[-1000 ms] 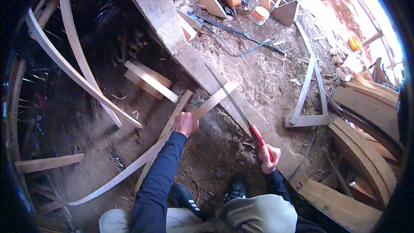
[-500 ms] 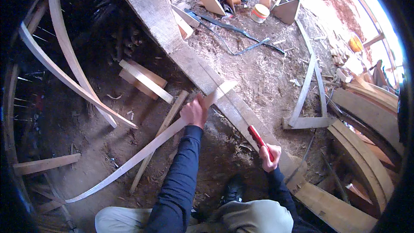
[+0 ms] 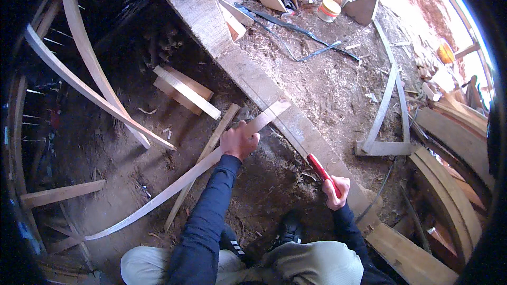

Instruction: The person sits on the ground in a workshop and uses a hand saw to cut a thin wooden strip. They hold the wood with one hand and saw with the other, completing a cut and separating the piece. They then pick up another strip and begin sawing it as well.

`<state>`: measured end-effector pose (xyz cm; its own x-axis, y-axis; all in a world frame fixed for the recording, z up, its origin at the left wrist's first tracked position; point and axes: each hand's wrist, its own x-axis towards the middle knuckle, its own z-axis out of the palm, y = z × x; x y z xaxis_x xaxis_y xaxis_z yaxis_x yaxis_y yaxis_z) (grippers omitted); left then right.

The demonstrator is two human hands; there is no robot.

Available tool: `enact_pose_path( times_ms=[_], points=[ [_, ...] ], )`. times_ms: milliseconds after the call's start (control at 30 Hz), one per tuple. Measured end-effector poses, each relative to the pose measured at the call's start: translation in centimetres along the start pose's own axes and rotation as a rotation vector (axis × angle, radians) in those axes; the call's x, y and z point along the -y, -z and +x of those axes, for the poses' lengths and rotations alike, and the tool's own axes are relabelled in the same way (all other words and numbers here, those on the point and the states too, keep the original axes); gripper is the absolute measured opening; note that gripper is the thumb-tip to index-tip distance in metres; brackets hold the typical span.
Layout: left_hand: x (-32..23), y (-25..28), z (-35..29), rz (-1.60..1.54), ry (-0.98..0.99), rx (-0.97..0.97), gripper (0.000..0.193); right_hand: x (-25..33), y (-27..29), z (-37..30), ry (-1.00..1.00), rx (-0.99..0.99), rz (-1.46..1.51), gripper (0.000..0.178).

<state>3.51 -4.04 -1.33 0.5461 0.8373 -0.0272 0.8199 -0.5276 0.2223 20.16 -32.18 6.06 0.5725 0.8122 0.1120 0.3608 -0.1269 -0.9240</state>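
Note:
A long curved wooden strip [image 3: 195,173] slopes from the ground at lower left up to a thick beam [image 3: 253,82], its far end lying on the beam. My left hand [image 3: 240,141] is closed round this strip just short of the beam. In my right hand [image 3: 336,191] is the red handle of a handsaw [image 3: 317,167], gripped at its near end. The thin saw blade runs forward and left, crossing the strip near its tip. Whether the teeth have cut into the wood cannot be made out.
Offcut blocks [image 3: 185,91] and a narrow stick [image 3: 203,163] lie left of the beam. Curved pieces [image 3: 90,66] lean at far left. Beyond the beam are a dark strap [image 3: 296,30], a lidded tub [image 3: 328,10] and a triangular wooden frame [image 3: 384,149]. Curved timbers [image 3: 446,195] stand at right.
The view has shifted slightly. The strip's tip has drawn back a little to the left on the beam, with my left hand. Both hands keep their grips.

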Motion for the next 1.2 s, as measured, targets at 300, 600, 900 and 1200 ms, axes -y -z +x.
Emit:
enact_pose_path(
  times_ms=[300,600,900,1200],
  points=[
    [0.3,-1.4,0.1,-0.047,0.04,-0.135,0.02,0.7,-2.0,1.0,0.124,0.006,-0.075,0.023],
    [0.2,-1.1,0.3,0.025,0.079,-0.098,0.021,0.3,-1.9,0.9,0.119,0.126,-0.051,0.017],
    [0.8,-1.9,0.5,-0.009,0.041,-0.058,0.017,1.1,-2.3,0.5,0.147,0.068,-0.092,0.011],
    [0.1,-1.5,0.0,-0.047,0.067,-0.045,0.017,2.2,-1.5,-0.1,0.102,0.102,-0.156,0.019]
  ],
)
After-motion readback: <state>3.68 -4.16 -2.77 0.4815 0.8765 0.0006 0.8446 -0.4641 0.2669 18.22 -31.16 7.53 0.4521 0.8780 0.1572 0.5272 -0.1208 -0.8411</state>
